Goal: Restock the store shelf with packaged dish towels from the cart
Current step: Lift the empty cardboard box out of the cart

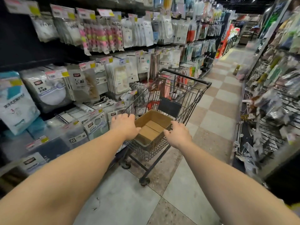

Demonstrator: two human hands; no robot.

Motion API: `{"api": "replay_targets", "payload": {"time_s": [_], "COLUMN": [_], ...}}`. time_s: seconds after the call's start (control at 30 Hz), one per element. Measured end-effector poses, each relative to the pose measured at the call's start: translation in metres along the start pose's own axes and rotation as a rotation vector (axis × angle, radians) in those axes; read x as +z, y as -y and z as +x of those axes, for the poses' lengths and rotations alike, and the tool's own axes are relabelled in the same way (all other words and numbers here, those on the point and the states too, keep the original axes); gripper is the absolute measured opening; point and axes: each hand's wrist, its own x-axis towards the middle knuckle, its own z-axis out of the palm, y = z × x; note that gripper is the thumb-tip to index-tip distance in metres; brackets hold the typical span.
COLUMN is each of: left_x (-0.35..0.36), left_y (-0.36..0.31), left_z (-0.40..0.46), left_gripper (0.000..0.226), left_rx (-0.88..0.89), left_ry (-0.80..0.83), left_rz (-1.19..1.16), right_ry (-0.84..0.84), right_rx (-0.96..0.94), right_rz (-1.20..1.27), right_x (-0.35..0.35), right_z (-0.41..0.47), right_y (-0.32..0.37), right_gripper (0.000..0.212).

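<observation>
A black wire shopping cart (pixel 191 101) stands in the aisle close to the left store shelf (pixel 19 51). In its basket sits an open cardboard box (pixel 153 116); only the bare bottom flaps show inside. My left hand (pixel 125 126) grips the cart's near rim at the left corner, fingers curled over the wire. My right hand (pixel 178 134) grips the same rim at the right corner. Packaged cloth goods (pixel 96 125) hang and stand along the left shelf beside the cart. I cannot tell which of them are dish towels.
Hanging packets with price tags (pixel 84 65) fill the left shelving from top to floor. A rack of bagged goods (pixel 276 101) lines the right side. The tiled aisle floor (pixel 217 98) runs ahead past the cart. A red display (pixel 222 44) stands far down on the left.
</observation>
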Motion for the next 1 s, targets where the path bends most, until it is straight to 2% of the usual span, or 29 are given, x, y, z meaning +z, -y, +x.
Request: {"api": "replay_targets", "payload": {"time_s": [0.33, 0.53, 0.63, 0.73, 1.0], "left_x": [0.012, 0.033, 0.054, 0.072, 0.127], "left_y": [0.011, 0.007, 0.007, 0.010, 0.013], "left_z": [0.161, 0.245, 0.280, 0.321, 0.444], "left_gripper": [0.059, 0.068, 0.071, 0.071, 0.070], "left_rx": [-0.059, -0.070, -0.072, -0.065, 0.108], "left_ry": [0.070, 0.094, 0.138, 0.189, 0.352], "left_rz": [-0.002, -0.035, -0.029, -0.019, -0.001], "right_ry": [0.047, 0.097, 0.112, 0.129, 0.205], "right_rx": [-0.013, 0.032, 0.080, 0.147, 0.421], "right_rz": [0.004, -0.024, 0.018, 0.016, 0.108], "right_x": [0.034, 0.048, 0.063, 0.077, 0.131], "right_z": [0.178, 0.266, 0.297, 0.324, 0.386], "right_y": [0.022, 0.013, 0.007, 0.006, -0.010], "right_gripper": [0.062, 0.059, 0.056, 0.062, 0.068]}}
